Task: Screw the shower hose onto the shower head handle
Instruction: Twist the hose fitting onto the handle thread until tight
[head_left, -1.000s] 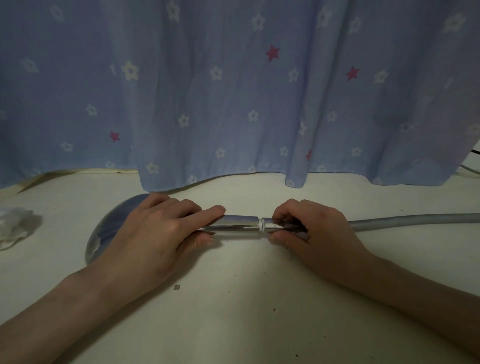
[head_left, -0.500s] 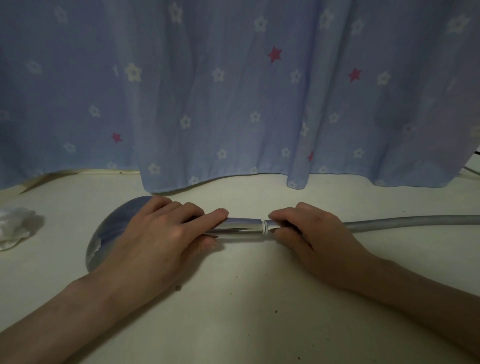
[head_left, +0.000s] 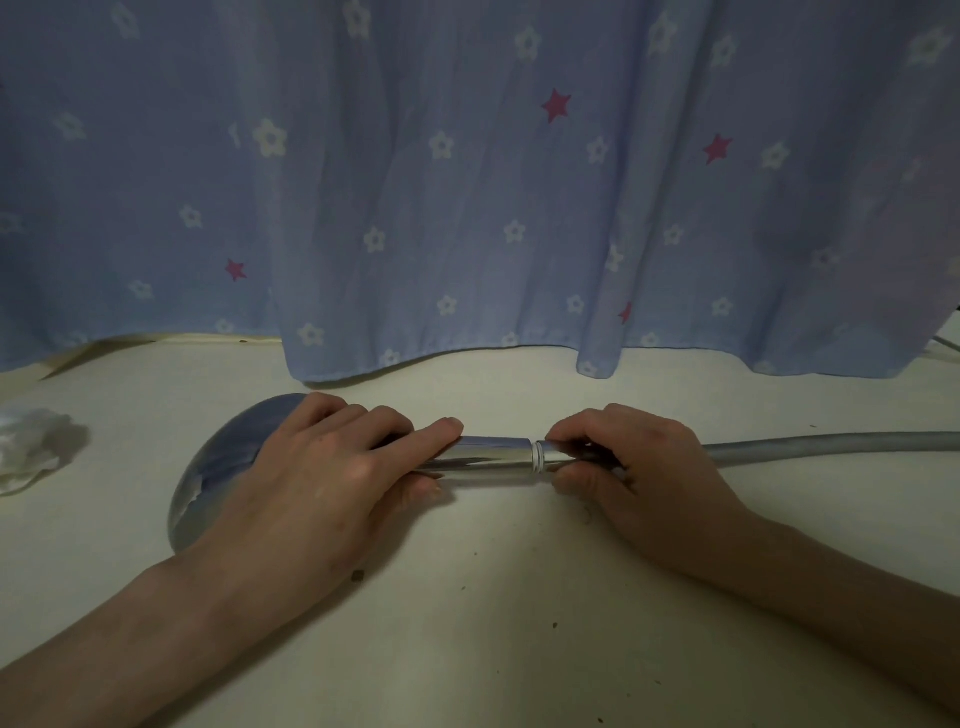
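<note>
A chrome shower head (head_left: 218, 467) lies flat on the pale table, its round face at the left and its shiny handle (head_left: 493, 454) pointing right. My left hand (head_left: 322, 483) presses down on and grips the handle near the head. The grey shower hose (head_left: 831, 444) runs in from the right edge. Its metal nut (head_left: 550, 454) sits against the handle's end, where a few white threads show. My right hand (head_left: 639, 483) is closed around that nut, thumb below and fingers on top.
A blue curtain with white flowers and red stars (head_left: 467, 208) hangs right behind the work and touches the table. A crumpled white tissue (head_left: 31, 452) lies at the far left. Small dark specks dot the table (head_left: 493, 623) in front of my hands.
My right hand's fingers have shifted slightly on the nut. The gap with visible threads at the joint stays about the same. My left hand holds still.
</note>
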